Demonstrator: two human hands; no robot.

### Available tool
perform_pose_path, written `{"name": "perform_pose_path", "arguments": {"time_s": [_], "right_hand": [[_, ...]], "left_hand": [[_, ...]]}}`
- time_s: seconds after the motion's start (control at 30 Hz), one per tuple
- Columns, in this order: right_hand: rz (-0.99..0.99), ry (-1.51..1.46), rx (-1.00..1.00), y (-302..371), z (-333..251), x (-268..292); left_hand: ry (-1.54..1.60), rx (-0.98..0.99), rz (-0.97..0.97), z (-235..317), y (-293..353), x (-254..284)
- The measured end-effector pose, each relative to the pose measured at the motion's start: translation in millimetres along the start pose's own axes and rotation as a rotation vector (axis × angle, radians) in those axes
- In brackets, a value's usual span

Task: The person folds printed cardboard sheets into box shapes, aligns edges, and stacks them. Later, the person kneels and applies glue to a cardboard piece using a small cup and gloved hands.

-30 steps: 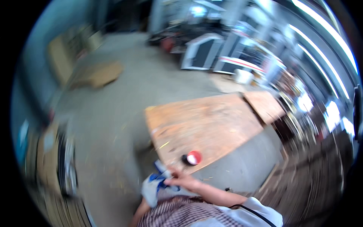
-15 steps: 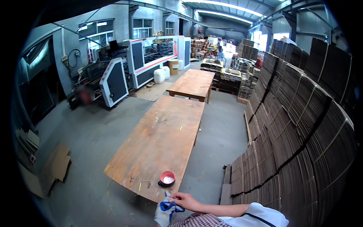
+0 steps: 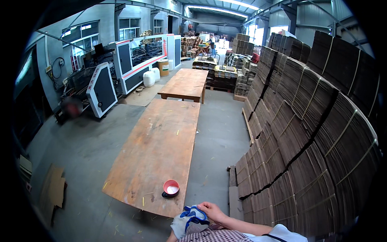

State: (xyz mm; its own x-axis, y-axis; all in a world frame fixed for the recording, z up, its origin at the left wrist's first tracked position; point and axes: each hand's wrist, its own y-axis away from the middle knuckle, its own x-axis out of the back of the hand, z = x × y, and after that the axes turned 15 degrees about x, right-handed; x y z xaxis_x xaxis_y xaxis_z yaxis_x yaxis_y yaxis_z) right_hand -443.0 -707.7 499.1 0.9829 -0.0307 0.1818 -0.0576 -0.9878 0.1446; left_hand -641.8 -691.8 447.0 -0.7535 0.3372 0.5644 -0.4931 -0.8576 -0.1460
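My left hand (image 3: 186, 224) is in a white and blue work glove (image 3: 196, 214) at the lower edge, with a bit of bare wrist below it. How its fingers lie inside the glove cannot be made out. My bare right hand (image 3: 213, 211) reaches in from the right, thumb and fingers closed on the glove's blue part. Just beyond both hands, a black mug (image 3: 171, 188) with a red inside and something white in it stands on the near corner of a worn wooden table (image 3: 153, 153).
A second wooden table (image 3: 185, 82) stands behind the first. Tall strapped stacks of brown cardboard (image 3: 302, 125) line the right side. A white and dark machine (image 3: 102, 88) stands at left, near white jugs (image 3: 149, 78). Flat cardboard (image 3: 52, 189) and yellow scraps lie on the floor.
The view has turned slightly right, so the tables and mug sit further left. Both hands have shifted right together, and my right hand still grips the glove.
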Motion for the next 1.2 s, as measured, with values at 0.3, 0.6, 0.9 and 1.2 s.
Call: {"name": "perform_pose_path", "arguments": {"time_s": [0.3, 0.6, 0.9, 1.2], "right_hand": [[0.062, 0.343, 0.122, 15, -7, 3], [-0.231, 0.534, 0.904, 21, -61, -9], [-0.162, 0.580, 0.747, 41, -31, -4], [-0.504, 0.912, 0.452, 44, 10, -22]], "left_hand": [[0.921, 0.366, -0.317, 28, 11, 16], [0.168, -0.003, -0.077, 5, 4, -1], [0.114, -0.059, 0.002, 12, -8, -21], [1.009, 0.712, -0.035, 18, 33, -15]]}}
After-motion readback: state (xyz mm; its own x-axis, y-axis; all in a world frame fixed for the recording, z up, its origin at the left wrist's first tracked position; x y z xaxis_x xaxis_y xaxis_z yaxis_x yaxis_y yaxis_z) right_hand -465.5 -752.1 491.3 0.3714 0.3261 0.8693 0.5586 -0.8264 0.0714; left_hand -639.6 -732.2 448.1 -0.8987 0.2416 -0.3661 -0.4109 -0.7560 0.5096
